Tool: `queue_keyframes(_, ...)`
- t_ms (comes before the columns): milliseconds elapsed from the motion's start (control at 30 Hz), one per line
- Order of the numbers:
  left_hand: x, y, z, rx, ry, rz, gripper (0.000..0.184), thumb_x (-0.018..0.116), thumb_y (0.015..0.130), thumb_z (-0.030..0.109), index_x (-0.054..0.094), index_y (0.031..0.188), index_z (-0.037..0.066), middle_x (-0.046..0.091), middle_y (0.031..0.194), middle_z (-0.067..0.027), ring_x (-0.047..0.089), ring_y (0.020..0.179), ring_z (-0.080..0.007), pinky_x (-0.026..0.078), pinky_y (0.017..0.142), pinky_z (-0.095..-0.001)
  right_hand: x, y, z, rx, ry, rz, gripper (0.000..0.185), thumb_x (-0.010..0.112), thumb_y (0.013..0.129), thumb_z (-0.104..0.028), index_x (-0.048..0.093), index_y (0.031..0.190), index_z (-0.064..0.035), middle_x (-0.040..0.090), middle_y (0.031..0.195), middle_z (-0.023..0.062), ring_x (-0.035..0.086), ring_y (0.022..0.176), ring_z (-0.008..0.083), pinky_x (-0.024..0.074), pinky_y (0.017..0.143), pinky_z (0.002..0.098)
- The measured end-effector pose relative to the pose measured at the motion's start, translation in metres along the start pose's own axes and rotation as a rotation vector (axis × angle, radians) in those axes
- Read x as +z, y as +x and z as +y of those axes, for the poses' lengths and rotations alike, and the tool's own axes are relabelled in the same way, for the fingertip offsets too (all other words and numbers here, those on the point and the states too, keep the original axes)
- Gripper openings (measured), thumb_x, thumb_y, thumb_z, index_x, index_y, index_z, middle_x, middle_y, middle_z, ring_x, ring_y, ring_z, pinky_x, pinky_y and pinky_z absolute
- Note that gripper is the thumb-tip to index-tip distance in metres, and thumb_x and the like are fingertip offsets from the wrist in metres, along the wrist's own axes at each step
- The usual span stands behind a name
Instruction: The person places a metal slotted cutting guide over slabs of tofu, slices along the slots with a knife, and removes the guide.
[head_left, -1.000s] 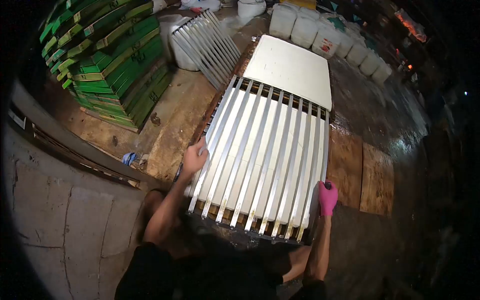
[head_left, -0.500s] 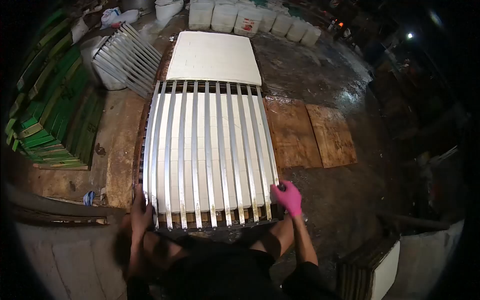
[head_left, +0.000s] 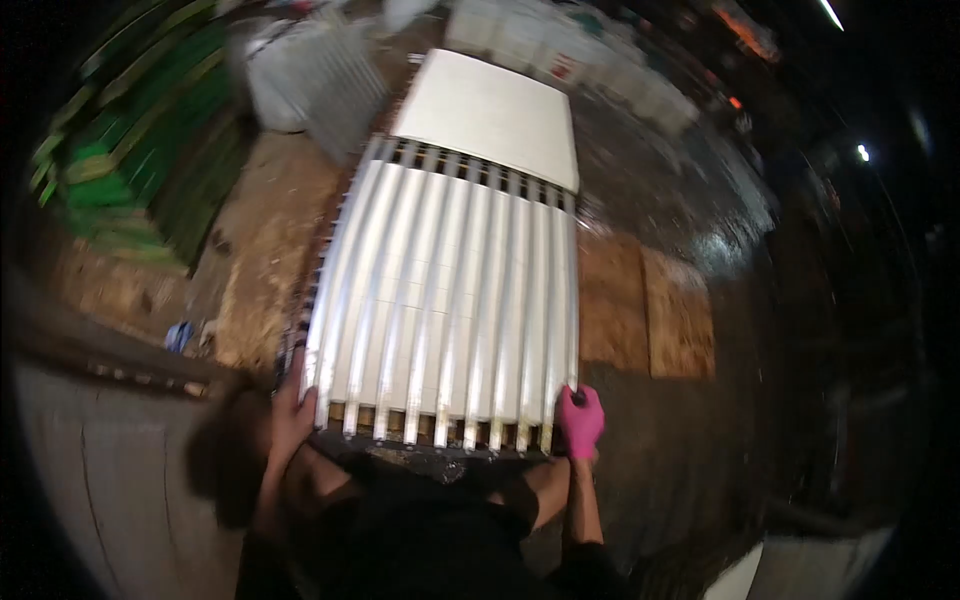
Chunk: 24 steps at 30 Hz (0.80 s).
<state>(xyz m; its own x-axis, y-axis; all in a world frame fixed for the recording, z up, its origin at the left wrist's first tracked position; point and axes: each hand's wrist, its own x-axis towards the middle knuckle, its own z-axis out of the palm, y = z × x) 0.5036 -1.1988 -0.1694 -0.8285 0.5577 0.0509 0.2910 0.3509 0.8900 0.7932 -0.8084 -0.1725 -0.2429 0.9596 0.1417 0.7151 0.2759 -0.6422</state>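
A rack of long, parallel silver metal bars point(head_left: 442, 425) lies across a white slab point(head_left: 430, 395) marked into blocks, directly in front of me. My bare left hand point(head_left: 292, 415) is closed at the rack's near left edge, fingers along the outer side. At the near right corner, my right hand point(head_left: 582, 422), in a pink glove, is wrapped around the outer edge of the rack. Motion blur smears the bars, and the right fingertips are partly hidden. Beyond the rack's far end is a second, smooth white slab point(head_left: 490, 110).
Green boards point(head_left: 150, 170) are stacked at the left. Another barred rack point(head_left: 340, 85) leans against a pale container behind. Wooden boards point(head_left: 680, 310) lie on the floor to the right. Whitish containers point(head_left: 520, 40) line the back, by wet floor.
The whole view has turned and blurred, and the rack and slabs now appear slanted and farther right at the back. Both hands remain at the rack's near corners.
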Motion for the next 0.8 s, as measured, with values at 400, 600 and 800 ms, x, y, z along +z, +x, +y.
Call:
queue_keyframes(400, 0.027, 0.237, -0.022, 0.192, -0.182, 0.072, 0.064, 0.049, 0.095, 0.018, 0.026, 0.153, 0.001, 0.041, 0.151, -0.0242, 0.044, 0.137, -0.0366, 0.036, 0.113, -0.0402, -0.002, 0.012, -0.006, -0.121, -0.155, -0.08, 0.034, 0.074, 0.087, -0.03, 0.067, 0.088, 0.0031, 0.067, 0.074, 0.0089, 0.057, 0.067, 0.0151, 0.0485, 0.065, 0.0338)
queue_keyframes(600, 0.057, 0.255, -0.032, 0.191, -0.127, 0.168, 0.062, 0.045, 0.094, 0.015, 0.028, 0.152, 0.004, 0.052, 0.135, -0.031, 0.055, 0.121, -0.0456, 0.042, 0.105, -0.0455, -0.003, 0.015, 0.0, -0.099, -0.249, -0.103, 0.037, 0.075, 0.086, -0.032, 0.071, 0.094, 0.0033, 0.07, 0.077, 0.0121, 0.063, 0.069, 0.0165, 0.0508, 0.067, 0.0357)
queue_keyframes(800, 0.046, 0.255, -0.022, 0.153, -0.099, 0.099, 0.062, 0.045, 0.093, 0.016, 0.029, 0.153, 0.008, 0.062, 0.112, -0.0333, 0.063, 0.101, -0.0457, 0.047, 0.091, -0.0494, -0.008, 0.01, -0.011, -0.042, -0.178, -0.161, 0.029, 0.072, 0.089, -0.025, 0.069, 0.088, 0.0036, 0.064, 0.069, 0.0055, 0.053, 0.065, 0.0102, 0.0477, 0.063, 0.0313)
